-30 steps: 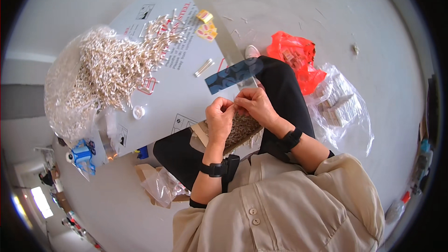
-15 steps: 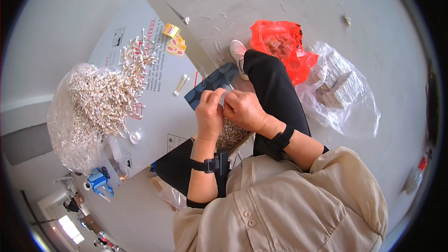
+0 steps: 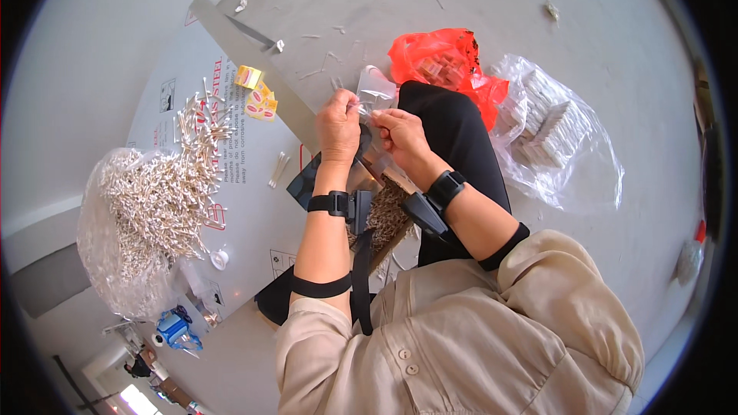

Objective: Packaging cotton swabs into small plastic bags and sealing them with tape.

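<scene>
A small clear plastic bag (image 3: 377, 91) is stretched between my hands, above my lap. My left hand (image 3: 338, 129) pinches its left side with curled fingers. On the other side, thumb and fingertips of my right hand (image 3: 404, 137) grip its lower right edge. Below them, an open cardboard box (image 3: 396, 248) on my lap holds many cotton swabs (image 3: 387, 211). A dark blue patterned sheet (image 3: 306, 179) lies partly under my left forearm. On the table to the left, a large heap of cotton swabs (image 3: 157, 192) spills from a clear bag (image 3: 96, 246).
Yellow boxes (image 3: 248, 77) and yellow cards (image 3: 261, 104) lie near the table's (image 3: 254, 207) far edge, with a few loose swabs (image 3: 279, 169) closer. On the floor rest a red bag (image 3: 411, 52) and a clear bag of white packs (image 3: 561, 132). A round white lid (image 3: 220, 260) sits by the heap.
Both hands have moved up and away from my body, and slightly apart. The clear bag now shows spread between them, and more of the box of swabs is visible. The whole view has shifted slightly.
</scene>
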The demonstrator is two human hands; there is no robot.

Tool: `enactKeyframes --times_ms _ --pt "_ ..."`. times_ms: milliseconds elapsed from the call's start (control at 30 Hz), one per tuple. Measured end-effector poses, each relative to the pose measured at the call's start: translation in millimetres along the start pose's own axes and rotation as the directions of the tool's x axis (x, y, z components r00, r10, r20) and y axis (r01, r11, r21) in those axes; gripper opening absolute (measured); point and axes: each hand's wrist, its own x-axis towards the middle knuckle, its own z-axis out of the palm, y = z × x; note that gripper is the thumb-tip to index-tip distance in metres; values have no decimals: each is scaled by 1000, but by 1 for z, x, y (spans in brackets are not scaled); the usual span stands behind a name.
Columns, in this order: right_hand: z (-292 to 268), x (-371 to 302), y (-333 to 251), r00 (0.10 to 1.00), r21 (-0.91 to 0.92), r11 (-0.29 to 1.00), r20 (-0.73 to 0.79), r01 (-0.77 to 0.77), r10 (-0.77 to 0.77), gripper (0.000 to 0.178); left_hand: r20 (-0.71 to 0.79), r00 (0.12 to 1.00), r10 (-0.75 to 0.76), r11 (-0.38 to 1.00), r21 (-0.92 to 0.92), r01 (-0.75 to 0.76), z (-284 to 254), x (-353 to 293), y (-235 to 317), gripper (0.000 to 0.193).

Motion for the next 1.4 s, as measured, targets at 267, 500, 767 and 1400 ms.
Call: enactKeyframes --times_ms 267,500,767,1400 --pt "0 2 13 985 -110 993 -159 48 -65 11 117 986 115 989 79 -124 -7 -2 -14 16" --pt "1 -15 17 980 -160 977 -118 139 -159 13 78 965 251 959 117 -259 -20 -12 -9 18" --pt "5 -31 20 977 -268 956 -139 121 -163 13 141 969 203 970 109 -219 -44 -24 0 23" --pt "1 -16 17 989 -121 992 -149 -43 25 16 221 946 237 888 347 -303 -31 -9 -9 16"
